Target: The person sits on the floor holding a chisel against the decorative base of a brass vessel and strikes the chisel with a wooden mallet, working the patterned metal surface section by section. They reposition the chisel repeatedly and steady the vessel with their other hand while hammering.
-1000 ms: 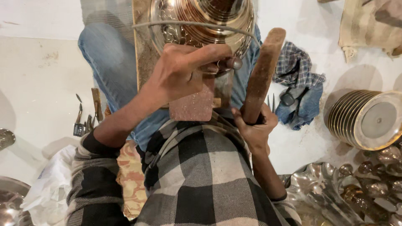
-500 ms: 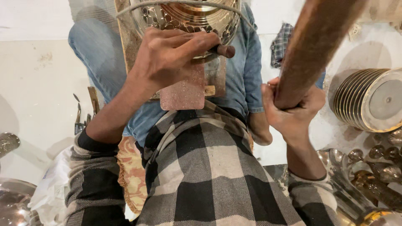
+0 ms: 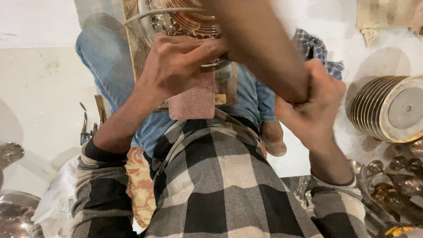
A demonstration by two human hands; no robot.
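Note:
I sit on the floor with an embossed brass plate (image 3: 185, 20) propped on a wooden board (image 3: 132, 39) across my lap. My left hand (image 3: 176, 66) presses on the plate's lower rim, fingers curled over a small tool whose tip I cannot make out. My right hand (image 3: 315, 105) is shut on the handle of a brown wooden mallet (image 3: 260, 48), which is raised close to the camera and blurred, crossing over the plate's right side. A pinkish stone slab (image 3: 194, 99) lies under the plate at my left hand.
A stack of brass plates (image 3: 387, 108) lies on its side at the right. Small brass pieces (image 3: 396, 185) fill the lower right corner. Hand tools (image 3: 88, 123) lie on the floor at the left. A checked cloth (image 3: 317, 48) sits behind my right hand.
The mallet in my right hand has swung up and toward the camera, now covering part of the plate. My left hand has stayed on the plate's rim.

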